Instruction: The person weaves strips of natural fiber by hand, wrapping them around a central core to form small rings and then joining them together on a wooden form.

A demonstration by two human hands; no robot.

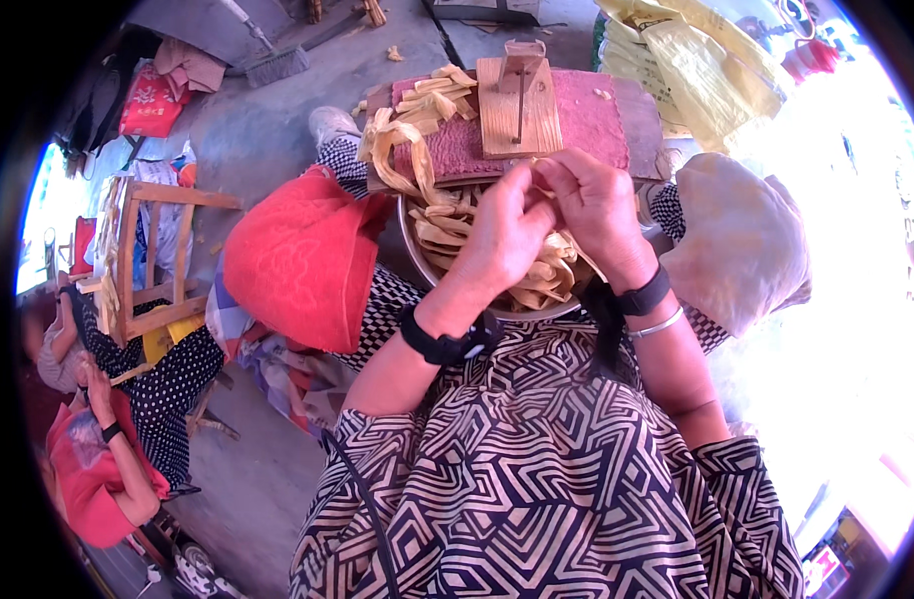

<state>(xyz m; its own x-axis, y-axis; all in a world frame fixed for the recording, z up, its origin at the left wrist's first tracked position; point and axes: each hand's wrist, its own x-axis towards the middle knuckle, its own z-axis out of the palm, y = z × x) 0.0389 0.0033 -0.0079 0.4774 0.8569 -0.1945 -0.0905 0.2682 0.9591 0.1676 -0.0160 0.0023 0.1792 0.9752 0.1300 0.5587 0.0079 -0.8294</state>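
Note:
My left hand (507, 232) and my right hand (599, 205) meet over a metal bowl (409, 238) in my lap, fingertips pinched together. Whatever lies between them is too small or hidden to make out. Pale yellow, flat folded strips (542, 285), like dried husk, fill the bowl below my hands. Just beyond my fingers, a wooden block (520, 125) with a thin upright rod and a small top piece stands on a board covered with red cloth (592, 125). More pale strips (437, 100) are heaped at the board's left, one long curled piece hanging toward the bowl.
Cloths cover my knees, a red one (302, 265) left and a pale one (736, 240) right. A wooden chair (163, 250) stands at left, near another person (118, 449) seated with hands raised. A yellow sack (706, 75) lies at far right, a broom (277, 65) at far left.

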